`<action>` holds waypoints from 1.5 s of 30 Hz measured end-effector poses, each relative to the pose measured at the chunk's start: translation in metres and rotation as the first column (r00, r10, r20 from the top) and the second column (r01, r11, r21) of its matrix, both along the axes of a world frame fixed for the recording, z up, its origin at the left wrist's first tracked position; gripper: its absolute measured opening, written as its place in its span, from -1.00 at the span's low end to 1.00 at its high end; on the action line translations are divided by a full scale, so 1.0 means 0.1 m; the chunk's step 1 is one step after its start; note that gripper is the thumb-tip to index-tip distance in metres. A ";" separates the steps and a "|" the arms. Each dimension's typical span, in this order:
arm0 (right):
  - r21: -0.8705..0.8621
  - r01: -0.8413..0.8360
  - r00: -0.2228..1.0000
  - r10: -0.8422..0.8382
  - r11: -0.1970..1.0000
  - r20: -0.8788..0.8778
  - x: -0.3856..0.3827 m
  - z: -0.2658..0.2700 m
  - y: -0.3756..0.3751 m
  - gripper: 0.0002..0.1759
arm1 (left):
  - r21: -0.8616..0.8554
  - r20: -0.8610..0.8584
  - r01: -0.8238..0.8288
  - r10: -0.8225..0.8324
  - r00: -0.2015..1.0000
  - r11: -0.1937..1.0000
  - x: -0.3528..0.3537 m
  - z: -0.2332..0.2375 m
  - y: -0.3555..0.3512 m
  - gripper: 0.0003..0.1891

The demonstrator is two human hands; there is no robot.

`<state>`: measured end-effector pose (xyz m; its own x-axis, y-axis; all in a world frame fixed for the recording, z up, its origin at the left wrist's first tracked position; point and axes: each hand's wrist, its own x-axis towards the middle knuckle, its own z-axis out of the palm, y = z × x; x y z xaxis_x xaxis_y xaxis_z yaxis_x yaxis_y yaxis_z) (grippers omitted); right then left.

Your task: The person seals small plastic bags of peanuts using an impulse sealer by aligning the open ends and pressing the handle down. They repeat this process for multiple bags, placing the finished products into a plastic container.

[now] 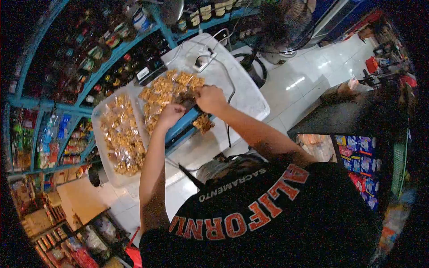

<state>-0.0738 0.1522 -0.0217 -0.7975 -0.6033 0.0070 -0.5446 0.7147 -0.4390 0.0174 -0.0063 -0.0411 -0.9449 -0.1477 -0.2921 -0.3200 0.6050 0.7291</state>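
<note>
My left hand [171, 115] is closed in a pinch above a long blue bar-shaped device [178, 129], which looks like a bag sealer. Close by on the right, my right hand [211, 99] is curled shut near the device's far end. Thin plastic of a snack bag appears stretched between my fingers; its edges are hard to make out. A small clear bag of golden-brown snack pieces [203, 124] sits against the near side of the device, below my right hand. Packed snack bags [156, 94] lie heaped beyond my hands, and more bags [120, 134] fill a translucent plastic tub [102, 152] at left.
A white table [250, 96] carries everything, with a power strip [206, 61] and grey cable [231, 82] on it. Blue shelves [85, 107] of bottles and jars stand behind. A fan [286, 22] is at the back right; packaged goods [357, 154] stand at right.
</note>
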 end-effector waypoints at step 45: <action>-0.074 0.029 0.993 -0.020 0.997 0.118 -0.01 0.06 0.13 -0.75 | -0.026 -0.105 -0.401 0.396 0.912 0.916 -0.51 0.21 0.88 -0.49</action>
